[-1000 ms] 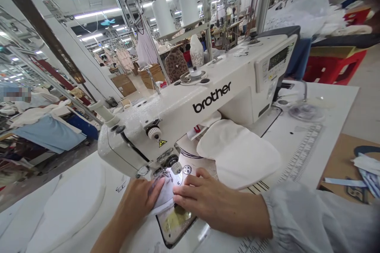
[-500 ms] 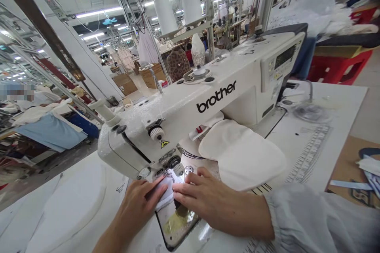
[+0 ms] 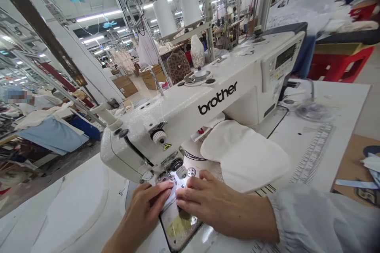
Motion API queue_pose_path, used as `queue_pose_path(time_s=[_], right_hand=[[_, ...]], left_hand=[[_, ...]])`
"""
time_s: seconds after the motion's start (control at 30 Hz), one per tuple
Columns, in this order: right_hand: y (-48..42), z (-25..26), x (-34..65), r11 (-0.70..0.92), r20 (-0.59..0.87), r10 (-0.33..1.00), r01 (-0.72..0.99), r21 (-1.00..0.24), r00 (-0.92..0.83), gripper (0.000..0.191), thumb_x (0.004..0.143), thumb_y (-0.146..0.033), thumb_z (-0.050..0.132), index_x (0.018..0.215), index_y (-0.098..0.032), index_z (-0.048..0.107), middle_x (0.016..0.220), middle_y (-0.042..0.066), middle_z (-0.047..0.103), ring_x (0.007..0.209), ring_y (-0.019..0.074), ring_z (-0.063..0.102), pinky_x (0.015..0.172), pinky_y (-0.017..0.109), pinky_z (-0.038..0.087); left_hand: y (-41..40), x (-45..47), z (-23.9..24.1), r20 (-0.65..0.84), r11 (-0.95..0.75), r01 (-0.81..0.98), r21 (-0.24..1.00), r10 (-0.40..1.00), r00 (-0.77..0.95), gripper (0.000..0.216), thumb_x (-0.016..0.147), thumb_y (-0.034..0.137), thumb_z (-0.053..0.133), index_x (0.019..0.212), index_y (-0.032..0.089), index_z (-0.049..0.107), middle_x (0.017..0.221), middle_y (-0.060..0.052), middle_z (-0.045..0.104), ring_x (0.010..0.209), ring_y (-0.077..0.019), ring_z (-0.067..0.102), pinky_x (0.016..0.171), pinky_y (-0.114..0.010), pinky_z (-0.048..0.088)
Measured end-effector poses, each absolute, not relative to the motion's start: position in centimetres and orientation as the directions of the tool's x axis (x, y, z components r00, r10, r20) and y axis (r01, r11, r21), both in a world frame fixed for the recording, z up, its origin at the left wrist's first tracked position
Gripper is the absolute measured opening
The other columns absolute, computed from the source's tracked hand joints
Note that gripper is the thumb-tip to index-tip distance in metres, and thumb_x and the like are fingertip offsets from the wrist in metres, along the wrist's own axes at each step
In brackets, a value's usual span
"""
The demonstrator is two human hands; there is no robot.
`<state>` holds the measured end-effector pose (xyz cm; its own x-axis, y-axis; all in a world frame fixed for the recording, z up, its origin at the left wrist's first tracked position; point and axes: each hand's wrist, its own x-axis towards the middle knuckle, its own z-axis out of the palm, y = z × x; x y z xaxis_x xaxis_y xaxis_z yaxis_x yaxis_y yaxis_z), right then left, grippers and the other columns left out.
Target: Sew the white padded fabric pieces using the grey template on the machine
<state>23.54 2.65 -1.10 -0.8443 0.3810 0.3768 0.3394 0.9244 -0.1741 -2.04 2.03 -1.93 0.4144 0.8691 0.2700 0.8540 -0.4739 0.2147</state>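
My left hand [image 3: 148, 206] lies just in front of the needle area of a white Brother sewing machine [image 3: 184, 106]. Its thumb and index finger are pressed together on a small white fabric piece [image 3: 171, 201], mostly covered by the fingers. From the other side, my right hand [image 3: 204, 199] closes in with bent fingers held together, their tips at the fabric's right edge. A lit presser foot [image 3: 168, 177] sits just beyond my left fingertips. Below the hands is a clear cover plate [image 3: 181, 227] in the machine bed.
A rounded white fabric panel [image 3: 246, 154] lies under the machine arm. Ruler markings [image 3: 313, 152] run along the white table. Two thread cones [image 3: 164, 17] stand above. A red stool [image 3: 341, 65] and a cardboard box [image 3: 360, 174] are at right; another person [image 3: 19, 97] is far left.
My left fingertips have moved in closer to the presser foot, and less of the small fabric piece shows. The right hand stays beside it. The view has shifted slightly.
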Motion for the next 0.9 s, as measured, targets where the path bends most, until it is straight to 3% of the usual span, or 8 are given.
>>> queue_pose_path(time_s=[0.27, 0.53, 0.9], right_hand=[[2.6, -1.5, 23.6, 0.907, 0.369, 0.421, 0.374, -0.193, -0.829, 0.022, 0.103, -0.013, 0.038, 0.118, -0.015, 0.054, 0.125, 0.005, 0.061, 0.104, 0.0201, 0.052, 0.088, 0.039, 0.033], [2.5, -1.1, 23.5, 0.891, 0.343, 0.450, 0.392, -0.227, -0.824, 0.029, 0.099, -0.006, 0.037, 0.123, -0.013, 0.052, 0.117, 0.007, 0.064, 0.102, 0.0207, 0.052, 0.086, 0.039, 0.034], [2.7, -1.3, 23.5, 0.889, 0.353, 0.456, 0.399, -0.226, -0.817, 0.025, 0.097, -0.004, 0.040, 0.112, -0.015, 0.055, 0.113, 0.007, 0.063, 0.102, 0.0188, 0.052, 0.085, 0.037, 0.034]], left_hand=[[2.0, -2.3, -1.9, 0.299, -0.501, 0.838, 0.216, 0.851, 0.432, 0.021, 0.091, 0.035, 0.058, 0.104, 0.032, 0.073, 0.094, -0.004, 0.076, 0.083, -0.0158, 0.072, 0.065, -0.022, 0.058], [1.4, -1.3, -1.8, 0.375, -0.480, 0.852, 0.211, 0.844, 0.383, 0.022, 0.092, 0.034, 0.054, 0.106, 0.031, 0.072, 0.094, -0.003, 0.073, 0.084, -0.0158, 0.071, 0.073, -0.026, 0.059], [1.0, -0.8, -2.7, 0.455, -0.466, 0.866, 0.180, 0.820, 0.346, 0.022, 0.093, 0.031, 0.052, 0.103, 0.025, 0.072, 0.095, -0.005, 0.072, 0.090, -0.0181, 0.069, 0.079, -0.030, 0.059]])
